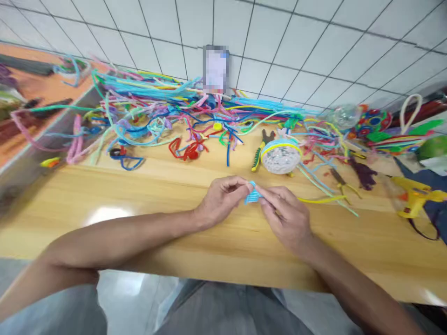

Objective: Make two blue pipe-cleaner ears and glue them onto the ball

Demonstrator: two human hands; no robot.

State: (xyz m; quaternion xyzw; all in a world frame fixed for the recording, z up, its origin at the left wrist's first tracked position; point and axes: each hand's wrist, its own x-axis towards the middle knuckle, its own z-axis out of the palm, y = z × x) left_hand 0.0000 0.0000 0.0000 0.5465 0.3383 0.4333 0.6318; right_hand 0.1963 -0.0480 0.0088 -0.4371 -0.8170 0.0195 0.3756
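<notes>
A small light-blue ribbed piece [253,195] is held between both hands above the wooden table. My left hand [223,197] pinches its upper left part between thumb and fingers. My right hand [288,211] grips the same piece from the right with closed fingertips. A yellow strip [323,200] extends to the right from behind my right hand. Just beyond the hands stands a round whitish bundle [281,158] with a yellow and blue rim, and green-yellow pliers [258,156] lie at its left.
Tangled colourful pipe cleaners [150,116] cover the table's back. A phone [215,70] is upright against the tiled wall. Small pliers [340,181] and a yellow glue gun [412,197] lie at right. A grey-edged orange surface [66,100] is at left.
</notes>
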